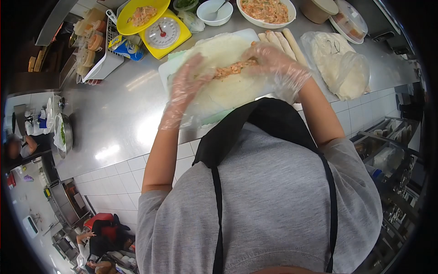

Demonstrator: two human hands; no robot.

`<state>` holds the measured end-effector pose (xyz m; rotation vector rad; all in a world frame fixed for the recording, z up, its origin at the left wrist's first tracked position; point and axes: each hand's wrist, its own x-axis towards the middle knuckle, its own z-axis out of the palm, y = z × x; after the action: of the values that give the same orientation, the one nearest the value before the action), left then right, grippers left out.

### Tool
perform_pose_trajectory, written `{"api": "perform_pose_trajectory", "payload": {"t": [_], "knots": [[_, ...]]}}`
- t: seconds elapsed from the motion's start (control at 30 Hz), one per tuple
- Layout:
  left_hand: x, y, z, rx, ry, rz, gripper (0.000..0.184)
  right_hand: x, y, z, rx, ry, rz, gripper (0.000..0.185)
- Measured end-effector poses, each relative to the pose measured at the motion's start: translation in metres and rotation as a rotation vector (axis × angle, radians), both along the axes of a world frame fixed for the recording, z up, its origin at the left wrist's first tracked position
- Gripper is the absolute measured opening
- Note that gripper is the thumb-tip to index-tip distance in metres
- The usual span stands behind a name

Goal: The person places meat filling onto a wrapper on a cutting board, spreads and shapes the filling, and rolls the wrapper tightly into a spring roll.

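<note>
A long strip of orange, chopped filling lies across a pale, thin round wrapper on a white cutting board. Both my hands wear clear, loose plastic gloves. My left hand is at the strip's left end, fingers apart and curved, its thumb side near the filling. At the opposite end, my right hand reaches in from the right, its fingers spread over and touching the filling. Finished-looking pale rolls lie side by side just beyond my right hand.
A yellow scale holds a yellow plate with filling. Behind the board stand a white bowl with a spoon and a bowl of filling. Plastic-wrapped wrappers lie right. A white basket stands left. Other people are at lower left.
</note>
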<state>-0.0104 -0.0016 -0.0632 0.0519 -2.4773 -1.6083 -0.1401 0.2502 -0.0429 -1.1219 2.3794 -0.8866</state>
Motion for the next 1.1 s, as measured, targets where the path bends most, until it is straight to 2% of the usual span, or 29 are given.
{"api": "perform_pose_trajectory", "payload": {"t": [0.03, 0.07, 0.1, 0.17, 0.2, 0.27, 0.4, 0.47, 0.6, 0.67, 0.8, 0.87, 0.9, 0.97, 1.03, 1.1], "knots": [[0.003, -0.008, 0.002, -0.022, 0.067, 0.109, 0.059, -0.009, 0.001, -0.006, -0.208, -0.156, -0.046, 0.031], [0.007, -0.02, 0.001, -0.04, 0.175, 0.116, 0.062, -0.016, 0.0, -0.008, -0.416, -0.312, -0.093, 0.027], [0.012, -0.031, 0.0, -0.039, 0.175, 0.117, 0.062, -0.024, 0.0, -0.008, -0.414, -0.311, -0.092, 0.027], [0.024, -0.046, 0.0, -0.003, 0.208, 0.241, 0.065, -0.033, -0.007, 0.0, -0.378, -0.091, -0.148, 0.023], [0.03, -0.05, -0.001, -0.004, 0.206, 0.245, 0.065, -0.031, -0.014, 0.0, -0.379, -0.093, -0.144, 0.023], [0.038, -0.054, 0.0, 0.064, 0.186, 0.323, 0.063, -0.023, -0.035, 0.002, -0.299, 0.282, 0.105, 0.021], [0.042, -0.044, -0.009, 0.124, 0.152, 0.339, 0.064, -0.004, -0.088, 0.002, -0.199, 0.279, 0.234, 0.02], [0.042, -0.037, -0.014, -0.103, 0.069, 0.335, 0.067, -0.001, -0.11, -0.002, -0.132, 0.237, 0.282, 0.019], [0.037, -0.026, -0.019, 0.012, -0.001, 0.314, 0.068, 0.012, -0.139, 0.012, 0.007, 0.189, 0.345, 0.022], [0.036, -0.019, -0.008, -0.092, -0.062, 0.295, 0.067, 0.021, -0.147, 0.021, 0.15, 0.081, 0.375, 0.023], [0.033, -0.019, -0.01, -0.095, -0.105, 0.322, 0.067, 0.024, -0.155, 0.021, 0.248, 0.147, 0.385, 0.025], [0.034, -0.021, -0.011, -0.084, -0.089, 0.297, 0.067, 0.019, -0.152, 0.016, 0.184, -0.026, 0.363, 0.024], [0.034, -0.022, -0.011, -0.083, -0.088, 0.299, 0.067, 0.016, -0.148, 0.013, 0.185, -0.025, 0.365, 0.024], [0.034, -0.021, -0.008, -0.091, -0.098, 0.3, 0.066, 0.008, -0.137, 0.006, -0.112, -0.246, 0.282, 0.025], [0.035, -0.02, -0.004, -0.081, -0.105, 0.295, 0.067, -0.021, -0.131, -0.016, -0.349, -0.206, 0.256, 0.023], [0.036, -0.021, -0.006, -0.071, -0.112, 0.291, 0.067, -0.047, -0.108, 0.004, -0.424, -0.049, 0.249, 0.019]]}}
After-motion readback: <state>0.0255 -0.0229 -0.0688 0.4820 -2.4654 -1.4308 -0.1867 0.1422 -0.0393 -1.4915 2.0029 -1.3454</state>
